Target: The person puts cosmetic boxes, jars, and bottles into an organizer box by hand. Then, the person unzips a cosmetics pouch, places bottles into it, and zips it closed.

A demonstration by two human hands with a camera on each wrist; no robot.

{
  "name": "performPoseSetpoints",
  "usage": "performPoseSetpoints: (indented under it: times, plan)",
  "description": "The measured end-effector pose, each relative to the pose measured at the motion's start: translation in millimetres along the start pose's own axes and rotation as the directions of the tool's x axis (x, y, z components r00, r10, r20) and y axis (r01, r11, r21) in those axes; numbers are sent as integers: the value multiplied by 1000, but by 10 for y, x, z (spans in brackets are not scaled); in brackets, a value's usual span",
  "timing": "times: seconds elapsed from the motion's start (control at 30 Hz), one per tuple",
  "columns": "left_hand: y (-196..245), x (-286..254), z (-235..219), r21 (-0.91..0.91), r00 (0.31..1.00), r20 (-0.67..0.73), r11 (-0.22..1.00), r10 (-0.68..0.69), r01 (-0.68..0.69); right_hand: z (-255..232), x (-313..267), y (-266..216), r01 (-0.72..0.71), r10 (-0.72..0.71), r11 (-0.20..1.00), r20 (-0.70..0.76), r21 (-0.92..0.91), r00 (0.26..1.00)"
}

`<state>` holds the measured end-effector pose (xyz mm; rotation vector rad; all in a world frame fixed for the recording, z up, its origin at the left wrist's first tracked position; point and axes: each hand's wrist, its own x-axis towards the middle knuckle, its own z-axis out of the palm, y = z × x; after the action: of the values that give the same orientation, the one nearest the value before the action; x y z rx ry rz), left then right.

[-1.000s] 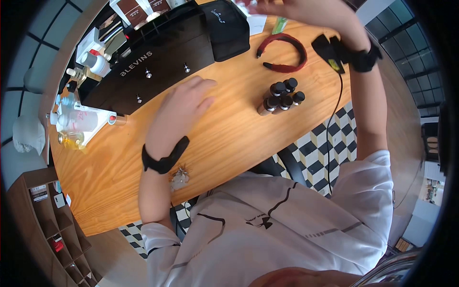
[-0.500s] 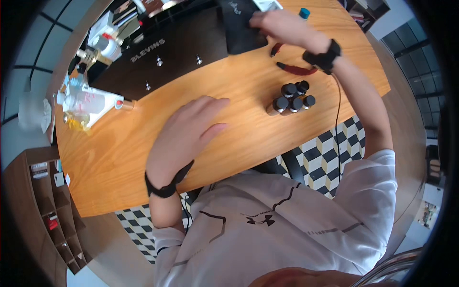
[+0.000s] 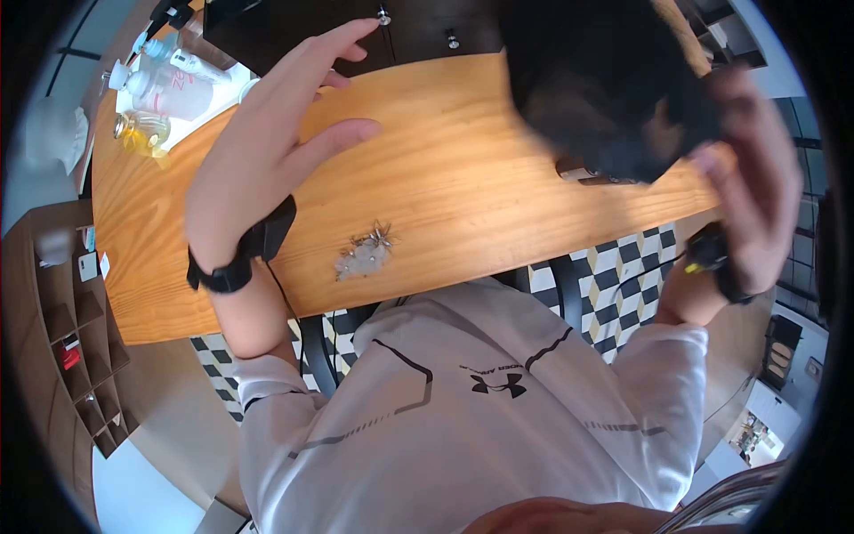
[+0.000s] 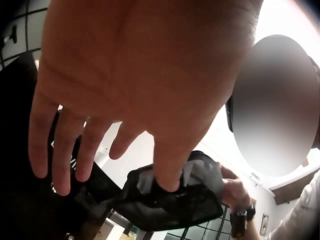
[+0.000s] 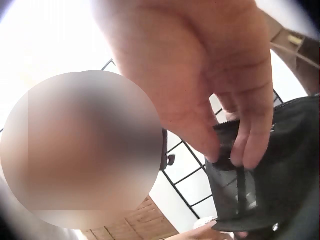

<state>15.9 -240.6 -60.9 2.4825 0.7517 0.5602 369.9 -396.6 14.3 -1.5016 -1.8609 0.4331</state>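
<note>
Black pouch [image 3: 614, 89] hangs over the person's right side of the bench [image 3: 427, 178], between the two hands but far nearer the right one. The right hand [image 3: 756, 196] is at its outer side; the right wrist view shows the thumb on one face and fingertips [image 5: 248, 157] on the other, pinching the pouch by its zipped edge. The left hand [image 3: 253, 160] is spread, thumb well away from the fingers, holding nothing. A wide gap separates it from the pouch, which lies off its thumb side.

The pouch is blurred and its far end runs out of the head view, so I cannot tell how its long axis lies. Its lowest corner points toward the body, just short of the bench's near edge as the head camera sees it; how high it hangs is unclear. Beneath that corner a small brown item [image 3: 576, 171] peeks out, mostly hidden.

Along the far side stands a black drawer unit [image 3: 418, 40] with small knobs, the left fingertips beside it in the view. Clear bottles [image 3: 169, 93] and a yellow one [image 3: 140, 132] stand beyond the left hand, away from the pouch. A silvery cluster [image 3: 363, 258] lies near the front edge, with bare wood between it and the pouch
</note>
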Motion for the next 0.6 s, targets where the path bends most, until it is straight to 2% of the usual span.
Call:
performPoseSetpoints:
  times: [0.03, 0.07, 0.1, 0.17, 0.2, 0.27, 0.3, 0.33, 0.4, 0.47, 0.53, 0.57, 0.6]
  plan:
    - [-86, 23, 37, -139, 998, 21, 988, -59, 62, 168, -19, -26, 222, -201, 955, 118, -197, 972]
    - [-180, 52, 73, -274, 992, 54, 954, -112, 123, 415, -20, -63, 197, -198, 980, 175, 24, 964]
    - [-306, 98, 112, -279, 994, 50, 954, -99, 110, 611, -20, -52, 280, -289, 957, 184, 74, 939]
    - [-555, 173, 211, -306, 975, 220, 948, -17, 85, 952, -121, -11, 165, -219, 957, 218, 240, 951]
    - [-631, 180, 258, -317, 975, 221, 945, -5, 77, 1058, -177, 44, 145, -213, 947, 223, 287, 951]
    - [-764, 221, 353, -386, 925, 364, 922, 110, 42, 1206, -292, 120, 68, -140, 950, 223, 303, 965]
    - [-810, 231, 403, -489, 922, 371, 867, 114, 89, 1270, -359, 176, 49, -119, 942, 197, 331, 973]
    - [-845, 252, 425, -504, 920, 368, 861, 134, 76, 1318, -410, 226, 33, -100, 933, 170, 357, 980]
    - [-910, 304, 444, -394, 899, 437, 900, 4, 188, 1393, -405, 278, 113, -148, 938, 85, 327, 985]
    - [-896, 259, 414, -423, 893, 447, 893, 59, 153, 1475, -445, 363, 39, -67, 937, 68, 346, 995]
    - [-822, 152, 342, -455, 875, 467, 883, 127, 114, 1544, -433, 347, -38, 39, 960, 1, 277, 999]
    - [-771, 120, 295, -452, 859, 500, 879, 110, 150, 1576, -421, 327, -104, 114, 968, -32, 228, 993]
    - [-702, 104, 251, -452, 857, 502, 880, 115, 146, 1620, -401, 328, -105, 116, 968, -38, 226, 992]
